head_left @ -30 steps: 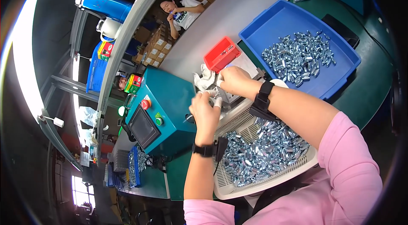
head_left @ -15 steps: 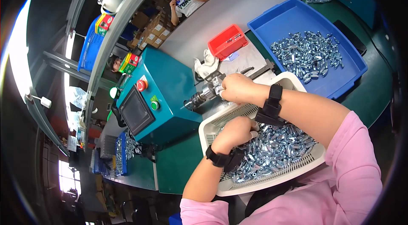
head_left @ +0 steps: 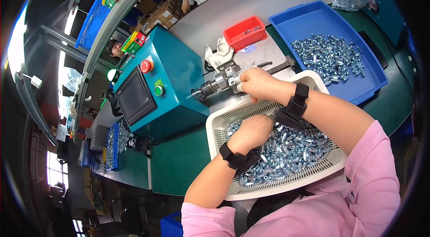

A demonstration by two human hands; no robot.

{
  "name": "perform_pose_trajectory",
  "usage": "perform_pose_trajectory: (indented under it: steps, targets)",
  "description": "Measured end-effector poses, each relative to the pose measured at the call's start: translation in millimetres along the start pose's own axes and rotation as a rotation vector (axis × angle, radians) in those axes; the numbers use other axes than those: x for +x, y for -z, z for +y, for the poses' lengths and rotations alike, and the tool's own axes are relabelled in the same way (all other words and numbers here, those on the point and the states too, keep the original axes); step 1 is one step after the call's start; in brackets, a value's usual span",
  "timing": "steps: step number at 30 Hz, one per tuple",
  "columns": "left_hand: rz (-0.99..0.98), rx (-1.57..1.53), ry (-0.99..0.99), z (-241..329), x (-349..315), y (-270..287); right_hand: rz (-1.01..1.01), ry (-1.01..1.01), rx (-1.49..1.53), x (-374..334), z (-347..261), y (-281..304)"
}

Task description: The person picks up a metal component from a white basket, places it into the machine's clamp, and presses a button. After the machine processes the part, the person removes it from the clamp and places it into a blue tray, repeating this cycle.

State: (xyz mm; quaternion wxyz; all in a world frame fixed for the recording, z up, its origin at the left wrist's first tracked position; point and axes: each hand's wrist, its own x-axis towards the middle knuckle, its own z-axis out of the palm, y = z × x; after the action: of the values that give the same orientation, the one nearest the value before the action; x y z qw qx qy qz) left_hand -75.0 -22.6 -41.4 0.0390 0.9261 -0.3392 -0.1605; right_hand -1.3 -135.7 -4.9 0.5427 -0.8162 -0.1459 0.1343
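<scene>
2 bare hands work over a white slotted plastic basket (head_left: 215, 125) heaped with small shiny metal fittings (head_left: 291, 152). The left hand (head_left: 251, 131), wrist strapped in black, is dug knuckles-up into the heap; its fingers curl down among the parts, and whether they have closed on 1 cannot be told. The right hand (head_left: 257, 84) lies beyond the basket's far rim, its taped fingertips (head_left: 240, 87) pinched around the rear of a steel chuck-like fixture (head_left: 215, 87) that projects from a teal box-shaped machine with a dark screen and red and green buttons (head_left: 174, 89); any part between those fingertips is hidden. A blue plastic tray of similar fittings (head_left: 371, 75) sits to the right, well apart from the heap, and a small red bin (head_left: 245, 32) stands behind the fixture. To do this step well, judged from the layout, the left hand should pick up 1 fitting only, while the right holds steady at the fixture.
</scene>
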Motion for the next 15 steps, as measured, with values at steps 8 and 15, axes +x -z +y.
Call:
perform_pose_trajectory:
  steps: [8, 15]
  targets:
    - [0.06, -0.095, 0.037, 0, 0, 4, 0.07, 0.115, -0.222, 0, 0, -2]
    - [0.324, -0.216, -0.128, -6, 4, 10, 0.338, 0.304, -0.432, 17, 23, 9]
